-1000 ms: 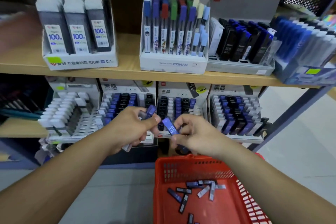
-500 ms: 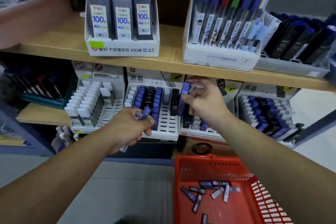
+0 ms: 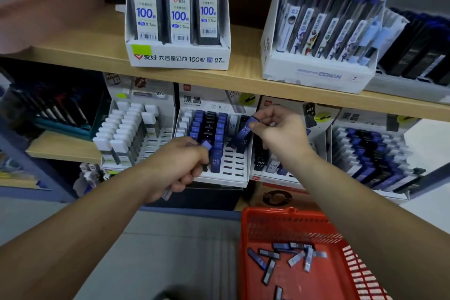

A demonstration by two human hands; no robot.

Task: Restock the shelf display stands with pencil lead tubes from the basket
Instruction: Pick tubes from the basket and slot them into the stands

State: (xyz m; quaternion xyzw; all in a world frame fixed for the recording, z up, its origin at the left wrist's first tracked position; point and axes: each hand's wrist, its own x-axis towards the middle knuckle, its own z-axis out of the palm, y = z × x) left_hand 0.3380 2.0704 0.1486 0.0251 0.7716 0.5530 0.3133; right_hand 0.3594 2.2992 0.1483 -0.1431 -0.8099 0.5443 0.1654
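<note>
Tube (image 3: pixel 244 132) — top in right grip (image 3: pixel 280 133)

Wooden shelf (image 3: pixel 109 51) above a pale grey floor (image 3: pixel 170 251)

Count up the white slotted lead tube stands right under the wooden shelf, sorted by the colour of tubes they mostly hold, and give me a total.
White-capped tube stand: 1
Blue-and-black tube stands, left, middle, right: 3
Total: 4
</note>
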